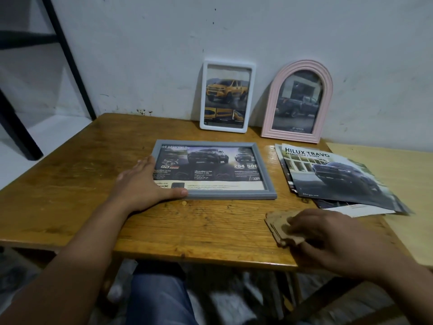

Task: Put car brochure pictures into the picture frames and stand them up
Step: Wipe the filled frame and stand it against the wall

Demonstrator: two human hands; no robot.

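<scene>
Grey frame [214,171], rigid but glazed, is pressed flat by open left hand [150,181] fingers; right hand [328,233] fingers are closed on brown stand piece [281,225]; edges are judged safest for lifting

Grey frame [214,171] lies flat; white frame [225,96], pink frame [296,103] stand.

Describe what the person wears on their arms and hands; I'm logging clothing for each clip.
Nothing shows on either arm. The left hand and right hand are bare, with no gloves, rings, watch or bracelets visible. Both forearms are uncovered as far as the picture's edge, so no sleeves show. Blue denim appears on the lap below the table edge.
</scene>
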